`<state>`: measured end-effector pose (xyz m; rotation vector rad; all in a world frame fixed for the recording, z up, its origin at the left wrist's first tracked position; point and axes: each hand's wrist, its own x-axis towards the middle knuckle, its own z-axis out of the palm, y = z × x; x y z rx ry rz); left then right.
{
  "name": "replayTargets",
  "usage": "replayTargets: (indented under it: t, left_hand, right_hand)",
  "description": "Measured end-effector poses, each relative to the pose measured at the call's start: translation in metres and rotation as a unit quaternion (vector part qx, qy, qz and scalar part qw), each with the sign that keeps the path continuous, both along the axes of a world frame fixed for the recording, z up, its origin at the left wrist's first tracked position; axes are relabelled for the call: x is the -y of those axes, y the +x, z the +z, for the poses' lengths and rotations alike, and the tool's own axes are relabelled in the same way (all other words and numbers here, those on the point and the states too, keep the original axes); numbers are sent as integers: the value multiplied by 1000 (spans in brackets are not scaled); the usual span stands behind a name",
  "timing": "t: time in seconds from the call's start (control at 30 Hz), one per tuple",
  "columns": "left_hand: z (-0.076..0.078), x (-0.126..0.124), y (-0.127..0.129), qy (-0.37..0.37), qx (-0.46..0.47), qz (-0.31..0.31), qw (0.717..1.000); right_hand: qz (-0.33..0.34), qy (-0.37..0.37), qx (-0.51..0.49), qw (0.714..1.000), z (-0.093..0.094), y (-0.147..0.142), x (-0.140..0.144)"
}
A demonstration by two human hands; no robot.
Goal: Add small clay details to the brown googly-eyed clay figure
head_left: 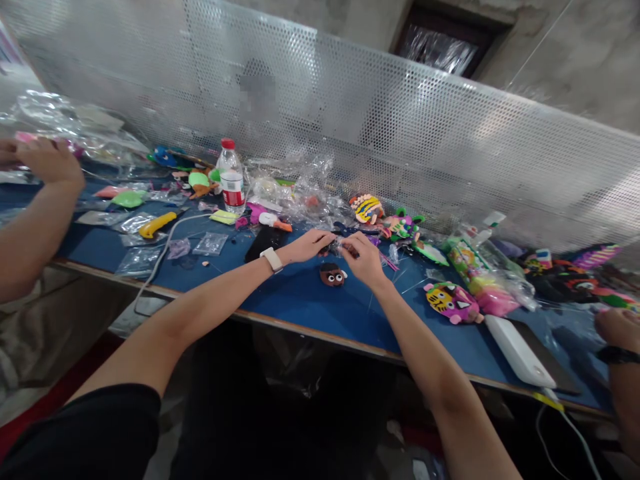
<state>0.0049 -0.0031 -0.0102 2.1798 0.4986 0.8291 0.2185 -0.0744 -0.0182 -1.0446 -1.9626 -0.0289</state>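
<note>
One brown figure (333, 275), dark on top, has two round white eyes and lies on the blue table (300, 312). Just beyond it, the right hand (363, 259) pinches one small brownish piece (352, 251), partly hidden; the left hand's (309, 245) grip I cannot tell.

Bare forearms reach forward and converge; the left forearm (215, 303) slants up rightward, the right forearm (425, 353) up leftward; the left hand (309, 247) lies back upward, fingers stretched toward the right hand (364, 259), whose fingers curl inward; their fingertips nearly meet, grip unclear.
</note>
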Motion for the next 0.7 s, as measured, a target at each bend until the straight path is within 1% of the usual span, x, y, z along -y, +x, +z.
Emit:
replayTargets:
  t: [0.07,0.17,0.23,0.3,0.4,0.5,0.57,0.7]
  left_hand:
    - [1,-2,0,19,-11,13,1000]
    - [3,-8,-3,93,-30,55,994]
    - [5,-16,-10,155,-43,100,982]
    - [6,-26,-20,199,-61,155,966]
    - [3,-38,-34,212,-101,226,945]
    - [-3,-45,-40,217,-147,267,927]
    - [-5,-47,-40,235,-170,278,916]
    - [-5,-49,-41,267,-182,302,897]
  right_hand:
    - [-20,-6,17,1000,0,-2,0]
    - [-50,-7,20,999,0,-3,-3]
    - [-75,-6,-23,997,0,2,-7]
    - [-97,-10,-91,991,0,10,-12]
    - [-102,-30,-160,981,0,24,-17]
    - [-93,-44,-201,974,1,28,-18]
    - [-92,-42,-198,975,1,24,-16]
    - [-86,-45,-157,983,-1,11,-13]
